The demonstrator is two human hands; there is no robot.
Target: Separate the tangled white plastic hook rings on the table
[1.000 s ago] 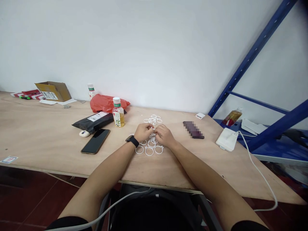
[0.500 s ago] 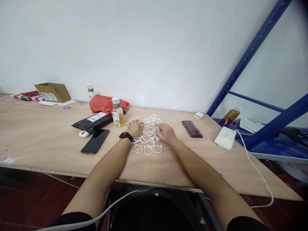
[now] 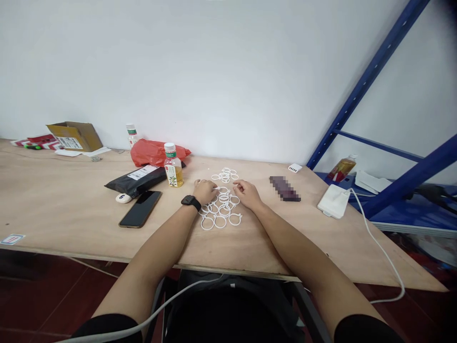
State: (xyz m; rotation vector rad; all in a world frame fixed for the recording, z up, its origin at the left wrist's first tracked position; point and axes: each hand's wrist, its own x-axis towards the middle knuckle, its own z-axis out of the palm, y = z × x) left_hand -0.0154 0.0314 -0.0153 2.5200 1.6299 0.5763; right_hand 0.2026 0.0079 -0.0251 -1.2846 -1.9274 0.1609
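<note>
White plastic rings (image 3: 222,206) lie spread on the plywood surface (image 3: 71,200) directly in front of the person, where both hands can reach them. The left hand (image 3: 205,191) curls half-shut at the rings, though whether its grip has one I cannot tell. The right hand (image 3: 248,195) rests loosely open just beside them, its grip apparently empty. A smartphone (image 3: 140,209) and a plastic drink bottle (image 3: 173,166) sit off to the left, out of the hands' way.

There are 2 hands (image 3: 205,191), 3 plastic bottles (image 3: 173,170), 1 smartphone (image 3: 140,208), and 1 cardboard box (image 3: 74,136).
</note>
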